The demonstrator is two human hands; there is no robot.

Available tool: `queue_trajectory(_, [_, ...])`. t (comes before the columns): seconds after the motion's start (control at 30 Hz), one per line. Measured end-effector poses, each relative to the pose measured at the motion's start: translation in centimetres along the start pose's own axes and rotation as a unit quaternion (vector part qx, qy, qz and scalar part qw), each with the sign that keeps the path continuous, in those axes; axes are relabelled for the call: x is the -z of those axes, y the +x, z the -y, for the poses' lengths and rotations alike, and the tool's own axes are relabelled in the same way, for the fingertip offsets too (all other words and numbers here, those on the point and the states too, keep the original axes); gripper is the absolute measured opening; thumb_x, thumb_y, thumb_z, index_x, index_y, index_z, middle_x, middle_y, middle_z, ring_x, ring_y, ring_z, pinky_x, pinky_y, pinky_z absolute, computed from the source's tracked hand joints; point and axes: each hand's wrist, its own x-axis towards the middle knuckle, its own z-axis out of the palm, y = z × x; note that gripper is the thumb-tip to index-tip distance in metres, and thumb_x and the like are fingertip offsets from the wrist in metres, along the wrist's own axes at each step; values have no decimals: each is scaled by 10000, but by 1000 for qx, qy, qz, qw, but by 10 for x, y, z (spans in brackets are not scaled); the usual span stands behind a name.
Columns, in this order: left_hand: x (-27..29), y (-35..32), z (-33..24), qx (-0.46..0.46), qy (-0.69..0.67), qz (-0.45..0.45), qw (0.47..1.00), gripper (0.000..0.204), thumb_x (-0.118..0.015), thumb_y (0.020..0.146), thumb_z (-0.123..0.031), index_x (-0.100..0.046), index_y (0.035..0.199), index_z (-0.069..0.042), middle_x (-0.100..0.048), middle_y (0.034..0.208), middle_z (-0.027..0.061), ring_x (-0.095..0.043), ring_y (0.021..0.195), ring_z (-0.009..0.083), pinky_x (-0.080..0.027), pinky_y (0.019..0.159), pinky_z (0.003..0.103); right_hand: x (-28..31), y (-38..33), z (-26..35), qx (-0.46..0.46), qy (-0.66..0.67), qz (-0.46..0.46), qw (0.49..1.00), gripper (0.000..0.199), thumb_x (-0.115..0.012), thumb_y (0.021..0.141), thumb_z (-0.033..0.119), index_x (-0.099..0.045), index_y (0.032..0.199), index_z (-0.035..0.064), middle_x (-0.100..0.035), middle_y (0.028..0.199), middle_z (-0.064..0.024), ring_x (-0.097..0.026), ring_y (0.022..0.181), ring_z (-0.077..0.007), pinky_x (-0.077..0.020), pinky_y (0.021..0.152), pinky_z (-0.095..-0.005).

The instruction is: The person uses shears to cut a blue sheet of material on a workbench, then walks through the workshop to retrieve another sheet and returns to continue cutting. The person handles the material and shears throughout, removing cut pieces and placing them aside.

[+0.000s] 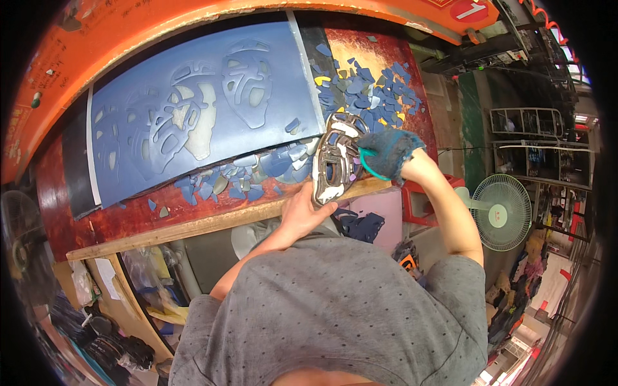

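My bare left hand (302, 209) grips the lower edge of a metal cutting die (335, 157), a shaped steel frame with several cut-outs, at the front of the worktable. My right hand (386, 153), in a dark knit glove with a green cuff, rests on the die's right side and holds it too. Just left of the die lies a large blue sheet (161, 71) with shaped pieces punched out of it. Blue offcuts (257, 174) are scattered under and around the die.
The red worktable (129, 215) has a wooden front edge (193, 226). More blue scraps (376, 90) cover its right end. A standing fan (502, 212) is at the right, a red stool (421, 199) below the table, and an orange machine beam (161, 22) arches over the back.
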Motion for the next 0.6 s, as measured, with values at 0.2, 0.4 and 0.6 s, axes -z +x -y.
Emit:
queue_trajectory(0.2, [0, -1, 2, -34, 7, -23, 999, 512, -688, 753, -401, -555, 1097, -45, -638, 931, 124, -609, 844, 271, -451, 712, 365, 1, -22, -18, 45, 87, -140, 985, 261, -620, 774, 233, -663, 994, 99, -646, 838, -162, -625, 748, -349, -499, 654, -393])
queue_trajectory(0.4, [-5, -2, 5, -108, -1, -71, 992, 543, -658, 743, -494, -547, 1051, -61, -638, 821, 129, -618, 786, 326, -436, 654, 432, -13, -19, -15, 77, 47, -131, 987, 298, -615, 784, 262, -663, 1037, 112, -650, 867, -154, -629, 781, -334, -497, 687, -373])
queue_trajectory(0.6, [0, -5, 0, -26, 20, -10, 999, 559, -662, 739, -485, -540, 1072, -52, -643, 844, 129, -622, 806, 316, -438, 674, 427, 11, -16, -2, 24, 21, -67, 997, 301, -598, 775, 286, -654, 1026, 129, -647, 823, -128, -618, 755, -332, -487, 649, -399])
